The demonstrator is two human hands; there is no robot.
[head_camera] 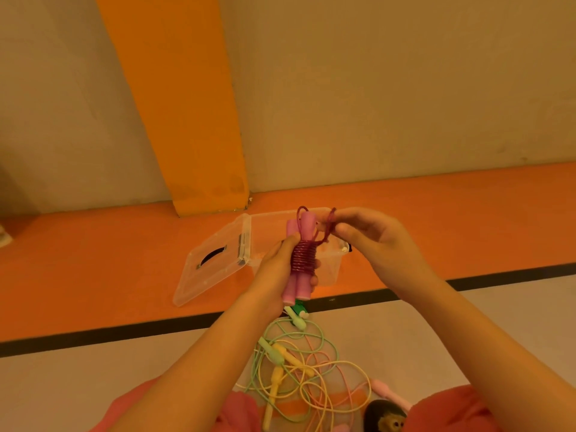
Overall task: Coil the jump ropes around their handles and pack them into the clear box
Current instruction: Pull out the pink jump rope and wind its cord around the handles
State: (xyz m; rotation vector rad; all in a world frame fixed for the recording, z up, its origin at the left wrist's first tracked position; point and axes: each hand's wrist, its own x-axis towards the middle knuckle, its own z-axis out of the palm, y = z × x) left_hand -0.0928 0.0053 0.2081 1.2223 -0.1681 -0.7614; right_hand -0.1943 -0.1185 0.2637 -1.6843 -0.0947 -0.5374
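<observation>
My left hand (279,266) grips a pair of pink handles (296,260) held upright, with dark red rope coiled tightly around their middle. My right hand (371,241) pinches the loose end loop of that rope (330,226) just right of the handle tops. Behind the hands the clear box (330,269) stands on the orange floor, and its lid (212,263) lies open to the left. On the floor below my arms is a tangle of green, yellow and pink jump ropes (299,369) with their handles.
An orange pillar (187,120) rises against the wall behind the box. A black line (124,335) separates the orange floor from the pale floor. A small dark toy (386,419) lies near my right knee.
</observation>
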